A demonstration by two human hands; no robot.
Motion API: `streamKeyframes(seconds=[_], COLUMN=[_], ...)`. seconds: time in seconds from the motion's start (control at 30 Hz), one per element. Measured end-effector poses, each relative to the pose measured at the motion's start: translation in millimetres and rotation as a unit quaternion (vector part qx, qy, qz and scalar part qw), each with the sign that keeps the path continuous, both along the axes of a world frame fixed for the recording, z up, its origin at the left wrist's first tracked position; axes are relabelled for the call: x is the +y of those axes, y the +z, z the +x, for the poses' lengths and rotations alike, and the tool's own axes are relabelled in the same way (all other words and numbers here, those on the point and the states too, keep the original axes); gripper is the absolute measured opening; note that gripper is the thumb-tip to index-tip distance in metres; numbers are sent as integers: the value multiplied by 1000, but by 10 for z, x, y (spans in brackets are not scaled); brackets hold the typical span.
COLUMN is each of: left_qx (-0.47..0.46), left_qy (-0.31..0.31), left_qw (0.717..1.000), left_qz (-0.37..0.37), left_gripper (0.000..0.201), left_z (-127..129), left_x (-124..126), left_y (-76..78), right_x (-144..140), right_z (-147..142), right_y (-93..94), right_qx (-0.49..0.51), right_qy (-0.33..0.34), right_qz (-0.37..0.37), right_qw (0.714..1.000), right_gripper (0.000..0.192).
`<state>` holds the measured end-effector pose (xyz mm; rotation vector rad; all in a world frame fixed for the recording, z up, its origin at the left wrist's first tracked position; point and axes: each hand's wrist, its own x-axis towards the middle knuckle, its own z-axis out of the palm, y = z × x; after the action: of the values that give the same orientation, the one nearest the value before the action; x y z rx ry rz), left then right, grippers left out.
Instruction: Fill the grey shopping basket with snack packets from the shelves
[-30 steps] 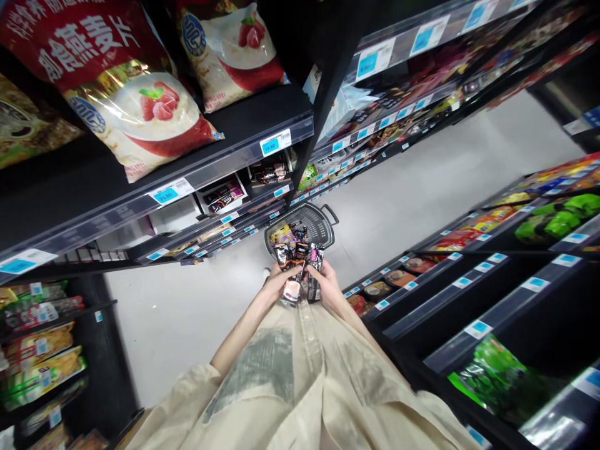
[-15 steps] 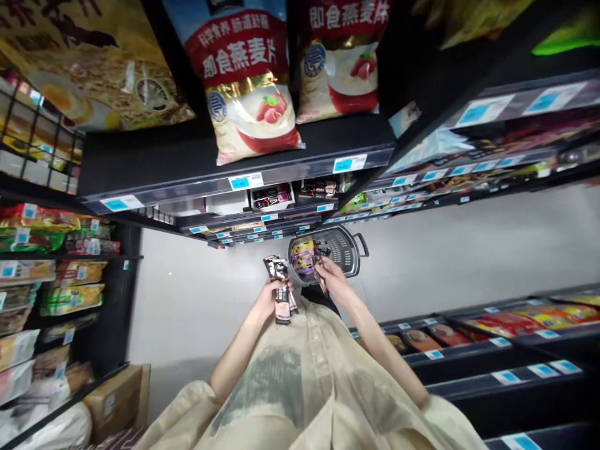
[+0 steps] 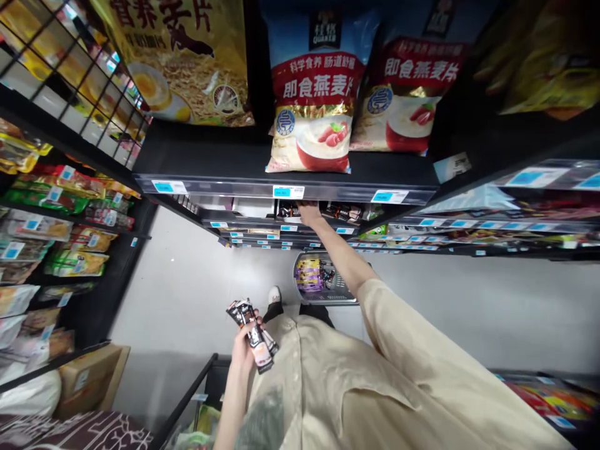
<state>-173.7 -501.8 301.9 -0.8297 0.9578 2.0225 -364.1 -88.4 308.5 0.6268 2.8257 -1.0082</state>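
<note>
The left hand (image 3: 244, 350), low in the view at about seven o'clock from centre, is clamped around a small bundle of dark snack packets (image 3: 253, 331), which fan out above the fingers toward twelve o'clock, with a pale-ended one pointing down toward five o'clock against the beige shirt (image 3: 356, 387). The right hand (image 3: 309, 214) is stretched out at twelve o'clock, its arm running up from the sleeve, and it reaches in under the edge of the black shelf (image 3: 290, 164) that carries the oat bags; its fingers sit among small dark packets on the next shelf down (image 3: 344, 212), but whether they are closed on anything cannot be told, since the shelf lip and shadow hide them. Just beneath the forearm, on the grey floor (image 3: 197, 275), stands a dark shopping basket (image 3: 323, 278) with purple and dark packets inside. A white shoe (image 3: 274, 295) shows at the basket's nine o'clock. On the shelf above the right hand stands a red-and-gold oat bag (image 3: 314, 106), a second like it at its three o'clock and a yellow cereal bag (image 3: 187, 62) at its ten o'clock. A cardboard box (image 3: 89, 381) rests at eight o'clock near the floor.
</note>
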Motion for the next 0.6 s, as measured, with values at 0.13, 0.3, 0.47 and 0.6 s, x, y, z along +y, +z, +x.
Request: streamKeyframes(seconds=[0.13,0.3,0.47,0.6], left_qx=[2,95,182,296], left_qy=[-31,-111,-185,-264], left_qw=[999,987,962,913], left_qz=[-42,-62,-81,-97], left_gripper=[50,47,52,66], left_z=[-74,-331,-411,-316], left_x=[263,776,1309,1708], left_y=[53,36,-80,-187], right_x=[-294,-904,-1453,-1584], right_z=[478,1648,2404,2444], right_y=[-31,-64,-99,-136], right_qx=[8,-55,-17,41], right_qy=[44,174,85,-73], right_qz=[-35,-214,-383,-263], right_qw=[998,960,920,961], right_gripper=[56,29,68,60])
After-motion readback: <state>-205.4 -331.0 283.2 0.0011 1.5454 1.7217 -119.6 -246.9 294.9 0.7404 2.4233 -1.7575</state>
